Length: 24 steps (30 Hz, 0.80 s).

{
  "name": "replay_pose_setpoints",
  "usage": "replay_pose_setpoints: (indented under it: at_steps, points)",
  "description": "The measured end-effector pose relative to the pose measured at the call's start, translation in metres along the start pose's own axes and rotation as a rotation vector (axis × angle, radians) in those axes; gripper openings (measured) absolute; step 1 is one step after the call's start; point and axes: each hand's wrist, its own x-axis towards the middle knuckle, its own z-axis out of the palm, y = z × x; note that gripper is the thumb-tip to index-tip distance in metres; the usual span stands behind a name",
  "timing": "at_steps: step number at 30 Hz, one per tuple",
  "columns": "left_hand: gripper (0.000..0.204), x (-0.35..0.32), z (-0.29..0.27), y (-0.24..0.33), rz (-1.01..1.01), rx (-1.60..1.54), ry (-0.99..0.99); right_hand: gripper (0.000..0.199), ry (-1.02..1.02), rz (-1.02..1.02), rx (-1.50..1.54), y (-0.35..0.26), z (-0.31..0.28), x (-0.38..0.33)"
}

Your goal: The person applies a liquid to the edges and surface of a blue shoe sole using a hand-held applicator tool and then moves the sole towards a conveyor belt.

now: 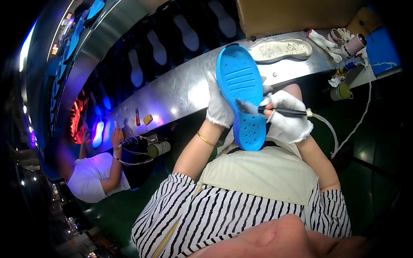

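Note:
A bright blue shoe sole (241,81) is held up in front of my apron, its grooved and dimpled face toward me. My left hand (219,104), in a white glove, grips it along its left edge. In my right hand (287,115), also gloved with some fingertips bare, is a black-handled brush (296,112) with a pale hose running from its end. Its bristles lie against or just over the middle of the sole; which of these I cannot tell. Beyond the sole, a cream-white shoe sole (279,50) lies on the metal ledge (185,95).
Dark conveyor with pale insole shapes (186,32) runs behind the ledge. At right are a cardboard box (284,17), loose gloves (325,45), a pinkish cup (356,44) and a green-capped container (341,92). Left, a co-worker (94,176) sits near a yellow sponge (148,119).

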Motion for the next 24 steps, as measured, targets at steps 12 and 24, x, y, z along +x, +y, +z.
replay_pose_setpoints:
  at_steps: [12,24]
  points:
    - [0.112,0.022,-0.014,-0.007,0.131,-0.072,0.119,0.011,0.033,-0.143,-0.085,-0.004,-0.002,0.019]
    - [0.111,0.042,-0.006,0.043,0.513,0.051,-0.247,0.011,-0.062,-0.297,-0.151,-0.019,0.013,0.034]
